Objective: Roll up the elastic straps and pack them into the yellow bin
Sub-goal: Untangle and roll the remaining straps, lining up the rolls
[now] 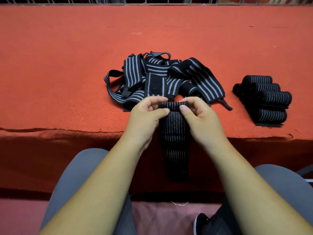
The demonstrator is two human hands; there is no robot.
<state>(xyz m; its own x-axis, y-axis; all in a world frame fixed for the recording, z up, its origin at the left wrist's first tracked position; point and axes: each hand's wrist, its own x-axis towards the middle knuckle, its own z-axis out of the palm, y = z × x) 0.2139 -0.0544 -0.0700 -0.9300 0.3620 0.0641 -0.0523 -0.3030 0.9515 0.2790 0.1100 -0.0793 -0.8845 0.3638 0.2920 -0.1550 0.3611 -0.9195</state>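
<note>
A black elastic strap with thin pale stripes (174, 143) hangs over the front edge of the red table. Its top end is curled into a small roll. My left hand (145, 114) and my right hand (199, 116) pinch that roll from either side with thumbs and fingertips. Just behind my hands lies a loose heap of unrolled black-and-grey striped straps (157, 77). Several finished rolls (265, 99) are stacked side by side to the right. No yellow bin is in view.
The red cloth-covered table (67, 65) stretches far to the left and back. A wire fence (152, 0) runs along its far edge. My grey-trousered knees (81, 167) sit below the front edge, and a dark shoe (201, 221) shows at the bottom.
</note>
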